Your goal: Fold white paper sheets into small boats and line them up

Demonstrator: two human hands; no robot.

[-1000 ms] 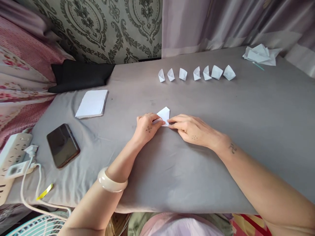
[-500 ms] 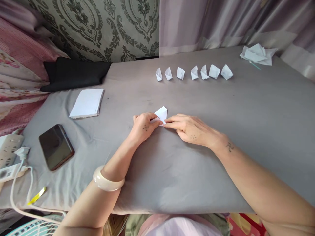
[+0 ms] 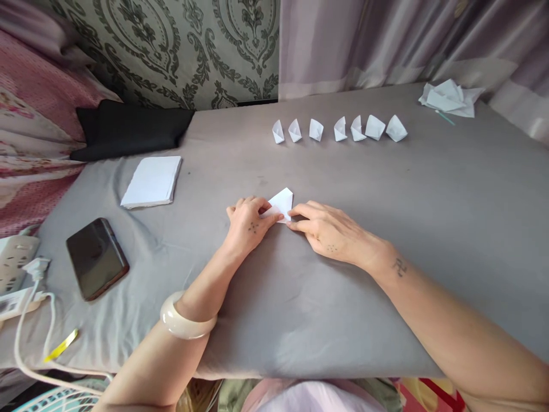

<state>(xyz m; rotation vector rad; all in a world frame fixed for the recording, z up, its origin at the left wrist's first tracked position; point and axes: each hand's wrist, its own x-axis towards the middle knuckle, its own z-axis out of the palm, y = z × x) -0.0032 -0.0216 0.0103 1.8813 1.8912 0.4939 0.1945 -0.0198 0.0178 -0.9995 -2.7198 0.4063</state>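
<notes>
At the near edge of the grey cloth-covered counter (image 3: 274,320), the pale blue and white grille of a fan (image 3: 60,400) shows low at the left, with white power cables (image 3: 18,343) looping beside it. A short shiny yellow strip (image 3: 61,345) lies by the cables. A glossy cream bangle (image 3: 186,323) circles the left forearm.

Farther in, a white multi-socket power strip (image 3: 16,260) sits at the left border, and a black smartphone with a brown-edged case (image 3: 97,258) lies flat to the right of it.

The small folded white paper piece (image 3: 283,201) is on the counter between the two hands, its pointed end facing away from the person. The left hand (image 3: 249,226) has its grip closed on the paper's left side, thumb along the lower edge. The right hand (image 3: 328,232) sets its fingertips at the lower right corner; they seem to touch the paper, but I cannot tell whether that grip is closed on it.

Beyond the left hand lies a square white paper pad (image 3: 151,181). Past these stand seven small folded white paper shapes (image 3: 316,130) in a loose row. A folded black cloth (image 3: 132,129) lies at the far left; at the far right, a thin pale green stick (image 3: 445,118) lies just beside a heap of loose white paper (image 3: 448,97).
</notes>
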